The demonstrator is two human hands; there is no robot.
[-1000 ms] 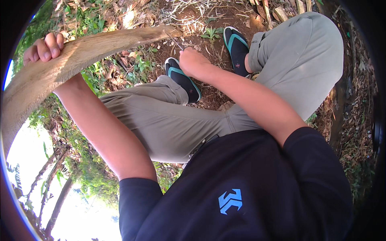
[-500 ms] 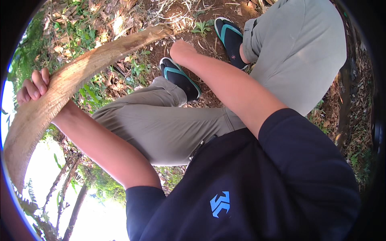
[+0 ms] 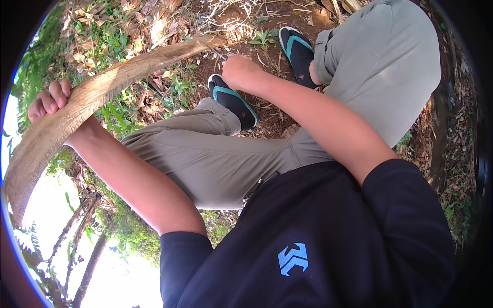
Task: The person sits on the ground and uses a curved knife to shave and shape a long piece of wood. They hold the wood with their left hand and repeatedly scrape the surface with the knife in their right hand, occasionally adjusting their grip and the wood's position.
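A long, tan wooden board with a rough, fringed lower edge stretches from the far left rim to the ground before my feet. It looks curved in this wide view. My left hand is closed on it near its left part, fingers over the upper edge and the wrist below. Beside the board's far end, my right hand makes a fist with its back to me. A thin, dark, rod-like piece runs between this fist and the board's end; its kind is too small to make out.
My feet, in black split-toe socks and teal-strapped sandals, stand on reddish soil. Dry leaves and green weeds lie beyond the board. A small leafy plant grows near my right foot. Thin branches rise at the lower left.
My right hand has drawn slightly back and to the right, its elbow swinging outward. The board and my left hand have shifted a little in view; the left grip stays.
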